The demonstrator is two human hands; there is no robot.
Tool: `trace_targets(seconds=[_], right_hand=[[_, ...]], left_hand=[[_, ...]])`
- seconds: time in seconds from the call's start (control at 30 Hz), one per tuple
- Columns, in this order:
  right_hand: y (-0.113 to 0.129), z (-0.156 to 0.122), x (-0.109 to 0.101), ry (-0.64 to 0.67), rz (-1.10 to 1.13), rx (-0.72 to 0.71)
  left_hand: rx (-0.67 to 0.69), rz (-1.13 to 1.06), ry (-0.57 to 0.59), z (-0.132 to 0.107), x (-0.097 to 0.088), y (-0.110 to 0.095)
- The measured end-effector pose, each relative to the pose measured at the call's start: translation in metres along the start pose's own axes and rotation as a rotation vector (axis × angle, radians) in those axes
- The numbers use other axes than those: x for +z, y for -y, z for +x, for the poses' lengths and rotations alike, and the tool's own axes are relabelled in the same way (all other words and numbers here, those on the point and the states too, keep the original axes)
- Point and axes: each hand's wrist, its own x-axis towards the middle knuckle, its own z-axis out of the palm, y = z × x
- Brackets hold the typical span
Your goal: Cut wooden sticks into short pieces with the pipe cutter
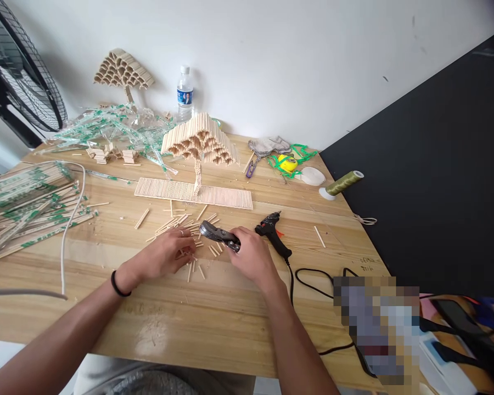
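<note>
My right hand (253,255) is wrapped round dark metal pliers (216,232), their head pointing left over the table. Facing it, my left hand (170,251) has its fingers curled together low over cut wooden sticks (201,271); what is between the fingertips is hidden. More short sticks (177,221) lie scattered just beyond both hands. Behind them stands a tree model (201,140) made of sticks, its trunk on a flat strip of sticks (230,196). A black glue gun (274,233) lies to the right of my right hand.
Wrapped stick bundles (28,192) and a white cable (63,241) are on the left. Plastic wrappers (111,129), a second tree (123,71) and a bottle (185,96) stand behind. A glove (268,146), tape measure (288,163) and thread spool (344,183) sit back right.
</note>
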Motion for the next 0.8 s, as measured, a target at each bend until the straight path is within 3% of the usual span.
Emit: trace_targets(seconds=[0.23,0.47,0.63,0.8], right_hand=[[0.002,-0.002,0.000,-0.032,0.121,-0.047],[0.014,-0.009,0.008,0.056,0.214,-0.201],[0.017,-0.011,0.005,0.106,0.214,-0.268],[0.014,-0.010,-0.002,0.118,0.135,-0.213]], left_hand=[[0.025,-0.058,-0.029,0.000,-0.001,0.000],[-0.016,-0.128,-0.164,0.002,0.011,-0.016],[-0.024,-0.175,-0.198,0.003,0.015,-0.021],[-0.048,-0.159,-0.173,0.002,0.014,-0.018]])
